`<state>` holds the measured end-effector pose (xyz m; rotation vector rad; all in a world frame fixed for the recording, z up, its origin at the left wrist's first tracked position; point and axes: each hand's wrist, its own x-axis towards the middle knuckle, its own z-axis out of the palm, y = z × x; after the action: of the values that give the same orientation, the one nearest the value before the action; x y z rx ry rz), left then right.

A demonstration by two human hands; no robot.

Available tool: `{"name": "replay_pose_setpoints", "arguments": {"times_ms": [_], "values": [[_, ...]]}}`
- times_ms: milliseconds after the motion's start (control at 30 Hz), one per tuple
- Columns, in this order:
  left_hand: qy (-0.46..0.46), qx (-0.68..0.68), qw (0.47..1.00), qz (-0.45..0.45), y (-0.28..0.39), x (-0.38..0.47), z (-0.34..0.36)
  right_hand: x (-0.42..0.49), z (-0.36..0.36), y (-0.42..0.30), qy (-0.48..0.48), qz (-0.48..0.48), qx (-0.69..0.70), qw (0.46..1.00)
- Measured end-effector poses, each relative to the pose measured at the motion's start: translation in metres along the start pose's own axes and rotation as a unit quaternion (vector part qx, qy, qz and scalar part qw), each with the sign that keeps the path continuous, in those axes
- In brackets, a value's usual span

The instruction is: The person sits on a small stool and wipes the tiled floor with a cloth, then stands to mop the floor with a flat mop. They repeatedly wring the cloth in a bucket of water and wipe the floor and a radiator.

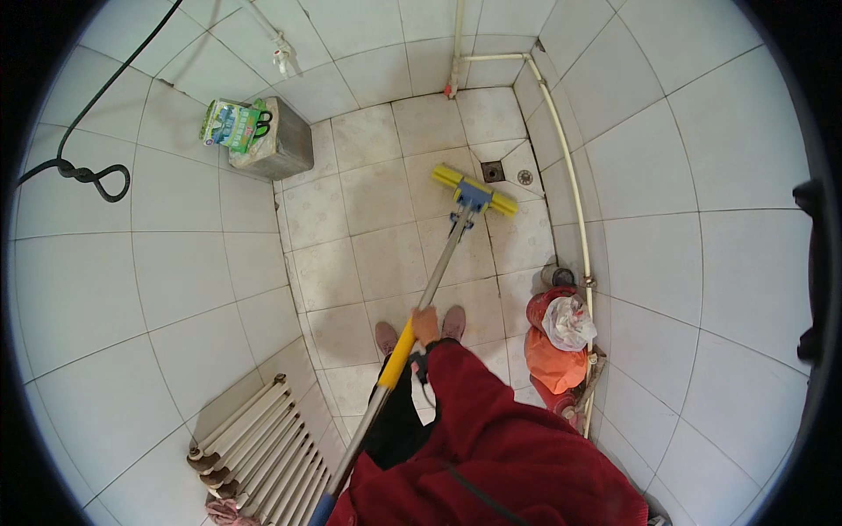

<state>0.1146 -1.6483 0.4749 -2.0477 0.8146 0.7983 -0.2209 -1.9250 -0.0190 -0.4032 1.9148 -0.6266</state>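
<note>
My right hand (426,326) grips the pole of a sponge mop (396,363) at the top of its yellow sleeve. From there the pole slants forward to a blue clamp (473,196) with a yellow sponge head (503,203). This head lies on the tiled floor (381,197), just short of a square floor drain (492,171) and a round drain cover (524,177). Toward me, the metal pole runs down past my left side to a blue end (322,511). My left hand is out of view. My shoes (454,323) stand on either side of the pole.
A grey block (293,141) at the far left carries a green packet (230,125) and black-handled scissors (263,125). A radiator (263,454) lines the left wall. Along the right wall run a pipe (571,171), an orange bag (552,361) and a white plastic bag (567,322).
</note>
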Motion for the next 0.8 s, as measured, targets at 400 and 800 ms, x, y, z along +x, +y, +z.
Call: {"name": "replay_pose_setpoints", "arguments": {"times_ms": [400,800], "values": [[0.033,0.061,0.995,0.068,-0.103,0.0,-0.004,-0.081,0.069,0.047,-0.038,-0.004,0.016,0.999],[0.197,0.28,0.933,0.116,0.061,0.031,-0.128,0.03,0.04,-0.036,0.04,0.026,0.028,0.998]]}}
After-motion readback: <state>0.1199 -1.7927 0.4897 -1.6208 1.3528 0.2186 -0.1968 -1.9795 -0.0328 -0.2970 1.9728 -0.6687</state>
